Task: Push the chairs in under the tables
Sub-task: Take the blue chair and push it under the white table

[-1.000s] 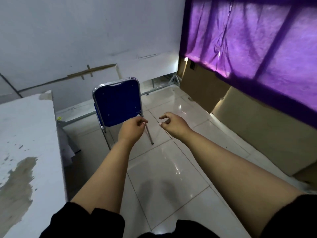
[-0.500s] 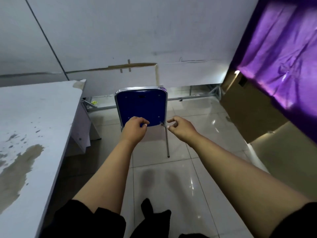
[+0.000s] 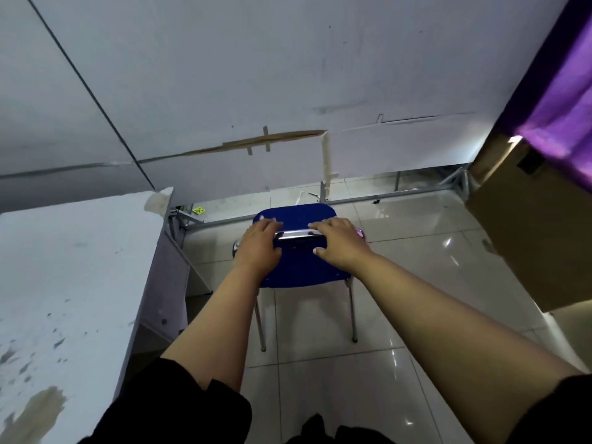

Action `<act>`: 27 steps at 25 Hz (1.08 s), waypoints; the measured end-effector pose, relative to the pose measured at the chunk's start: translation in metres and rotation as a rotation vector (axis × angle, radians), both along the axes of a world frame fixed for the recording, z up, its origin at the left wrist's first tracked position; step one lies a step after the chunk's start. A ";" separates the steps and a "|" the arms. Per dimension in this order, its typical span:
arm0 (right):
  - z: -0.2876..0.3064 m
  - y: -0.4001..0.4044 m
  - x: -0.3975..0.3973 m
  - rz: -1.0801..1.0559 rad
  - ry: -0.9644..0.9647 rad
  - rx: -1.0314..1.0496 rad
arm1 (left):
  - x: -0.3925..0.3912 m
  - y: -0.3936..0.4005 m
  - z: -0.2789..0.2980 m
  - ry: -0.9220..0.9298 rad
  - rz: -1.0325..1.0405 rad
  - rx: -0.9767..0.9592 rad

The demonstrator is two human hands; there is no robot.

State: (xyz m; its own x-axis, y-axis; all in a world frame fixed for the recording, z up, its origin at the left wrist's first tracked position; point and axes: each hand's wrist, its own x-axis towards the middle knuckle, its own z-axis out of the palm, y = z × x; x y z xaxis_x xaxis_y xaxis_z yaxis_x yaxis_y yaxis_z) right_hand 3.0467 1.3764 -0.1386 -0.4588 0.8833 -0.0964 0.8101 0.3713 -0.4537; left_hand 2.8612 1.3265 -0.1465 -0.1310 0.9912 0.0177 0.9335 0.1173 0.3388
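Note:
A blue chair [image 3: 302,264] with a chrome frame and thin metal legs stands on the tiled floor right in front of me, its back toward me. My left hand [image 3: 259,248] grips the left part of the chrome top rail of the backrest. My right hand [image 3: 338,243] grips the right part of the same rail, fingers over the top. The blue seat shows beyond my hands. A white table [image 3: 73,283] with worn, stained paint stands to the left, its edge beside the chair.
A white panel wall with taped seams rises just beyond the chair, with a metal floor frame [image 3: 352,200] at its base. Cardboard panels [image 3: 538,238] and a purple curtain [image 3: 563,116] line the right side. Glossy floor tiles [image 3: 416,283] lie between chair and cardboard.
I have stepped closer to the chair. Both hands, half-closed in the air before, have come down onto the top rail of the backrest and taken hold of it.

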 end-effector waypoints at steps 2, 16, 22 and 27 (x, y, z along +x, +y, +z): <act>-0.012 0.018 -0.009 0.042 -0.133 0.003 | -0.007 0.023 -0.005 0.073 -0.037 -0.098; -0.026 0.001 0.030 0.124 -0.265 0.048 | 0.027 -0.021 -0.029 0.195 0.111 -0.178; -0.029 -0.067 0.076 0.009 -0.247 -0.004 | 0.093 -0.116 -0.029 0.031 0.262 -0.050; -0.031 -0.130 0.078 0.124 -0.200 -0.049 | 0.135 -0.182 -0.042 0.016 0.278 0.009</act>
